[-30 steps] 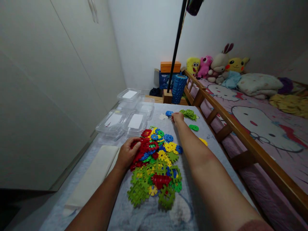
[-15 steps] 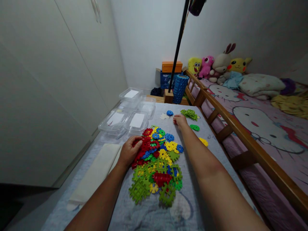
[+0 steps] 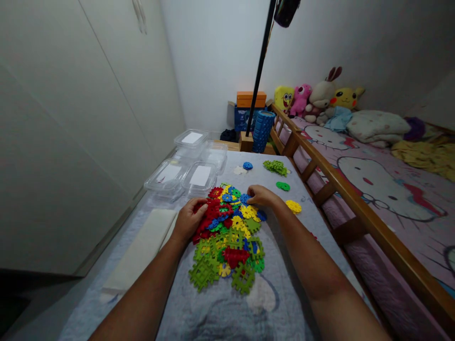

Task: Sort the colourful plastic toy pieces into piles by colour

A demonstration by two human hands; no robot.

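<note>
Pieces of red plastic lie at the left side of the mixed pile; the left hand rests upon them with bent fingers, but whether it grips cannot be told. They seem light and rather stiff (the toothed edges may catch each other), so the rim suits pinching best. At the pile's right edge, the right hand curls its fingers by a blue disc; a firm pinch is not visible. Half a second earlier, this hand was farther off, near the lone blue disc.
</note>
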